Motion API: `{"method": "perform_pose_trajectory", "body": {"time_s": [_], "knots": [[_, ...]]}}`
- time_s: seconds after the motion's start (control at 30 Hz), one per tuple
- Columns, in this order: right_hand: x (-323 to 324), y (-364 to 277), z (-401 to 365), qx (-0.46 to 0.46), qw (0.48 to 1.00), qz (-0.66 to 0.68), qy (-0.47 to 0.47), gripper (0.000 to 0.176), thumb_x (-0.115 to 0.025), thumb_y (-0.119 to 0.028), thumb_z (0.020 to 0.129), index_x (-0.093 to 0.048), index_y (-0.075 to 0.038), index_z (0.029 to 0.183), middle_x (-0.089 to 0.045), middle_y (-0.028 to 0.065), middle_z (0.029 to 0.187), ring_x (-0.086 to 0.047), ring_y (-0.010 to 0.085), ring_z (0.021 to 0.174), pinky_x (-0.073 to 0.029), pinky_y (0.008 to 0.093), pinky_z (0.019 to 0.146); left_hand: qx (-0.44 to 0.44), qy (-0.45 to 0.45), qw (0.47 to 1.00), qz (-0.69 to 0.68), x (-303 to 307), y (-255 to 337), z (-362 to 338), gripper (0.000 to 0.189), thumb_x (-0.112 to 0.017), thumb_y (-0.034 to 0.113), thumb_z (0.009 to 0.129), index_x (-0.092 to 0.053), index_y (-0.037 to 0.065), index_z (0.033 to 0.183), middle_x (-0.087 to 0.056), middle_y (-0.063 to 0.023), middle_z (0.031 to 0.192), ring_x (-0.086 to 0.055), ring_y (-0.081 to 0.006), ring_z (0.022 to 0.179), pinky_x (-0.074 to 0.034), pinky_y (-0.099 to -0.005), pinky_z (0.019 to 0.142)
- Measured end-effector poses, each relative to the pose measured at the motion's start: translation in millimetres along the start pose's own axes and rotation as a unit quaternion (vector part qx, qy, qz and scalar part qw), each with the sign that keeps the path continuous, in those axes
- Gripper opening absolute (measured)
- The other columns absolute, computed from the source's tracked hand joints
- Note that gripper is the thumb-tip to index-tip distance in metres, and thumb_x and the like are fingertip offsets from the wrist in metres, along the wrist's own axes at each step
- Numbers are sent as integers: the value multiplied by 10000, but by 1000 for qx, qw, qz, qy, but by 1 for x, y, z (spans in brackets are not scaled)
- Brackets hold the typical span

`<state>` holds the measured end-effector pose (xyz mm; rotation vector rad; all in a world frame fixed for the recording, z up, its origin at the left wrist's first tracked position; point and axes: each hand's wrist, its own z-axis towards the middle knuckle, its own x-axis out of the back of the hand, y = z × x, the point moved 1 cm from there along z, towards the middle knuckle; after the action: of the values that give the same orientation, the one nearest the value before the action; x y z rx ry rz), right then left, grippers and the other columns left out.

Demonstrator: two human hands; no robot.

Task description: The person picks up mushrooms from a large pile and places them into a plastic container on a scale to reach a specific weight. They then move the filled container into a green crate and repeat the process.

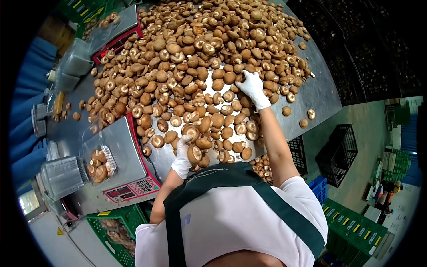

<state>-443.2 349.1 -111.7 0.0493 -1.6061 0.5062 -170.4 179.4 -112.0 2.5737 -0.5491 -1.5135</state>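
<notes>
A large heap of brown shiitake mushrooms [173, 46] covers the metal table. My right hand [252, 89], in a white glove, reaches to the front of the heap with its fingers curled round a mushroom [240, 78]. Nearer my body, my left hand [181, 158], also gloved, has its fingers closed against a mushroom [191, 131] with its pale underside showing. Another large mushroom [194, 153] lies against the side of that hand. Between both hands, loose mushrooms [217, 119] are spread over a bright white surface [171, 153].
Left of my hands, a clear tray of mushrooms [98, 166] sits on a red-edged scale [126, 153]. Stacked clear trays [64, 178] stand beside it. A second scale [118, 42] is farther back. Black crates [337, 153] and green crates [353, 227] stand at right; a green crate [113, 231] is below left.
</notes>
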Motion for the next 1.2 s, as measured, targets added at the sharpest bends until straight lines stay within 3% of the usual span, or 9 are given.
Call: {"method": "perform_pose_trajectory", "body": {"time_s": [0.2,0.33,0.5,0.57,0.7,0.87,0.93,1.1,1.2], "knots": [[30,8,-20,92,912,256,-308,430,-733,-212,716,-632,-47,1099,-669,150,977,-629,224,906,-474,324,824,3,-4,1000,-27,7,1,2,555,-593,320,730,-490,33,1193,-584,-138,1097,-602,-286,960,-530,-399,779],[35,7,-3,-3,935,315,-162,360,-704,-233,746,-662,-46,1051,-689,113,925,-651,227,833,-496,327,779,-10,3,999,-37,4,1,5,503,-547,309,783,-478,53,1211,-557,-146,1146,-573,-306,1027,-499,-407,876],[3,-1,29,-14,1000,-24,6,560,-708,-256,706,-536,-101,1215,-644,125,1044,-606,302,978,-502,397,805,-27,1,1000,-5,-6,2,0,539,-627,363,749,-498,38,1161,-581,-119,1071,-606,-253,953,-525,-364,828],[-14,1,40,22,995,-97,6,589,-708,-298,683,-540,-132,1222,-643,158,1039,-624,307,923,-499,381,818,-50,13,999,-5,2,0,1,536,-625,372,748,-501,42,1152,-579,-116,1065,-603,-255,962,-523,-362,829],[-1,-6,25,102,966,138,-192,340,-682,-308,696,-679,-115,976,-668,161,910,-634,295,832,-491,350,773,-50,1,998,-38,-4,5,-5,493,-549,341,806,-489,32,1185,-574,-127,1116,-600,-259,987,-522,-363,827],[15,-18,-18,56,982,166,-69,387,-649,-257,757,-635,-108,1113,-666,178,961,-646,243,899,-482,329,809,-80,19,996,-34,-2,5,-9,503,-327,395,901,-474,35,1220,-570,-146,1137,-611,-262,978,-546,-356,760],[23,-25,-33,-6,973,218,-77,426,-655,-272,790,-609,-59,1156,-660,160,1038,-632,192,931,-476,303,827,-102,39,994,-15,-8,9,-21,498,-359,415,902,-490,42,1206,-594,-135,1090,-622,-237,948,-543,-351,766],[6,-33,-55,109,961,213,-136,324,-604,-152,848,-605,27,1118,-665,112,1018,-600,135,924,-463,263,830,-185,80,979,7,18,23,-29,415,-528,335,864,-554,42,1156,-601,-68,1066,-585,-183,930,-464,-277,836],[17,-72,-81,111,932,278,-202,314,-632,-181,849,-615,-9,1111,-671,95,918,-606,120,831,-478,261,756,-366,130,882,267,-1,58,-78,383,-549,216,846,-540,18,1173,-569,-47,1112,-512,-155,1038,-391,-277,910]]}}
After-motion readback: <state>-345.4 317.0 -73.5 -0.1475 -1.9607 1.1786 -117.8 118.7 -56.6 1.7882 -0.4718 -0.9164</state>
